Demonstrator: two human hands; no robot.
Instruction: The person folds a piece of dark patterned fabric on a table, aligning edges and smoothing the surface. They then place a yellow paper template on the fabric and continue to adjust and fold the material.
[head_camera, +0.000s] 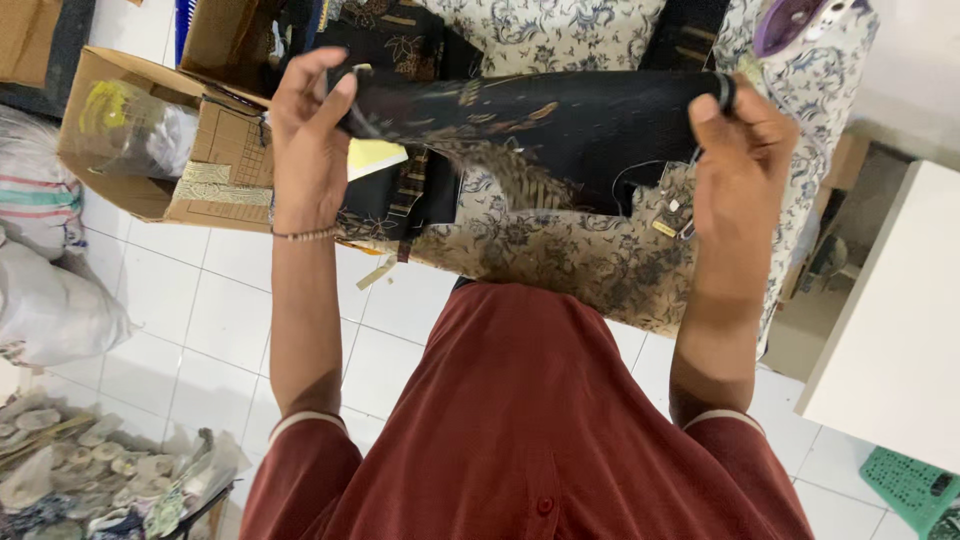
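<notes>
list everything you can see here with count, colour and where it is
dark patterned cloth: one, black with gold-brown motifs, stretched between both hands
ironing board cover: one, cream with dark floral print, under the cloth
iron: one, purple and white, top right on the board
cardboard box: one, brown, upper left on the floor
basket: one, green, bottom right
floor: white tiles
left hand: fingers grip the cloth's left end, bead bracelet on wrist
right hand: fingers grip the cloth's right end

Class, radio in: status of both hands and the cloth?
Left hand, right hand grip black patterned cloth at its ends. Stretched above ironing board. Nothing between.
</notes>
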